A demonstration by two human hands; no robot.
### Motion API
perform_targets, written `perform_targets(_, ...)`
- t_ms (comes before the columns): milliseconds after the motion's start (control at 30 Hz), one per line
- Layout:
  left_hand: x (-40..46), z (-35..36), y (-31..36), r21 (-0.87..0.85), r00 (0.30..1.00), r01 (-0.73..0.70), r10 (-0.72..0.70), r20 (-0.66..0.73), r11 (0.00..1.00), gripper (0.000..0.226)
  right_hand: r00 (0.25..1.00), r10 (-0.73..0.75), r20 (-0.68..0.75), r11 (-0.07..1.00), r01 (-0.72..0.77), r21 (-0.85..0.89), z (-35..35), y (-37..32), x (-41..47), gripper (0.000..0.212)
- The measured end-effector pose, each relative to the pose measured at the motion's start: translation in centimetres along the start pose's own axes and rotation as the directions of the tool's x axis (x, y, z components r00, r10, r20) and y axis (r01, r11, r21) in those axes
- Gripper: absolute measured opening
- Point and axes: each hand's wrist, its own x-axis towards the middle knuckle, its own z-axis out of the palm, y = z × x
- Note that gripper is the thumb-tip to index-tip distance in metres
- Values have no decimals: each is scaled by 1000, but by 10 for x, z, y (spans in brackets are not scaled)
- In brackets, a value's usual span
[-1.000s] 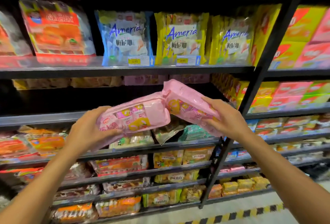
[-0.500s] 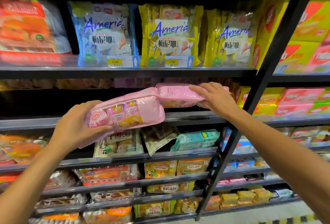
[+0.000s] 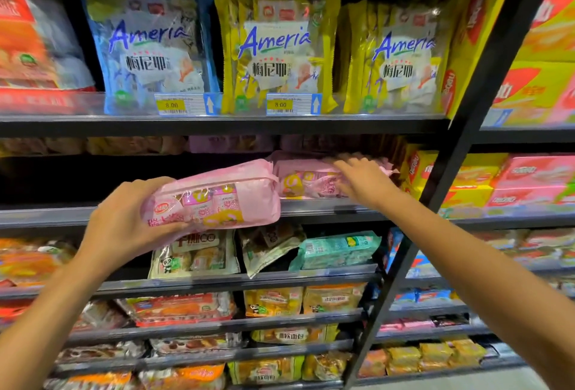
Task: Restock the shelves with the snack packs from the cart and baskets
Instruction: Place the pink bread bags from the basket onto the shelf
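My left hand (image 3: 124,221) grips a pink snack pack (image 3: 217,199) by its left end and holds it just in front of the second shelf (image 3: 46,215). A second pink snack pack (image 3: 305,181) lies on that shelf at the right end of the bay. My right hand (image 3: 364,181) rests flat on this second pack with its fingers spread, and they look blurred. More pink packs sit in shadow behind it, under the upper shelf. The left part of the second shelf is dark.
Blue and yellow Ameria bags (image 3: 273,53) fill the shelf above. A slanted black upright (image 3: 466,128) divides this bay from red and yellow boxes (image 3: 497,178) on the right. Lower shelves hold a green pack (image 3: 339,249), bread packs and orange packs.
My right hand has pushed its pink pack onto the second shelf and flattened on top of it. My left hand has brought its pack up and closer to the shelf edge.
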Motion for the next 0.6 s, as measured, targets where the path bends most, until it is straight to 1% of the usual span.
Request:
perform_targets(67,0,4,-6,22,1000,4,-4,20,1000,74,1000,-11,-25,1000,11,16,9,-2,-7,56)
perform_targets(133,0,6,-10,43,1000,-9,8,23,999,82,999,33,-42,999,-32,35,11,0,-7,60)
perform_targets(233,4,8,-14,120,995,-65,74,-69,991,79,992,129,7,991,-129,30,12,4,-1,59)
perform_targets(300,10,11,-19,163,977,-118,144,-157,980,77,988,154,-8,988,-154,0,14,3,1,59)
perform_targets(367,20,15,-28,171,954,-150,188,-235,974,74,984,175,-30,984,-176,-28,18,-1,1,55)
perform_targets(433,34,22,-36,198,939,-161,212,-271,967,73,977,209,-33,977,-210,-25,21,-4,2,52)
perform_targets(533,55,32,-46,279,925,-176,256,-282,944,66,966,258,-23,965,-259,-35,22,-10,4,49)
perform_targets(600,70,36,-48,314,952,-136,212,-223,940,62,958,288,2,956,-287,-57,20,-15,6,48)
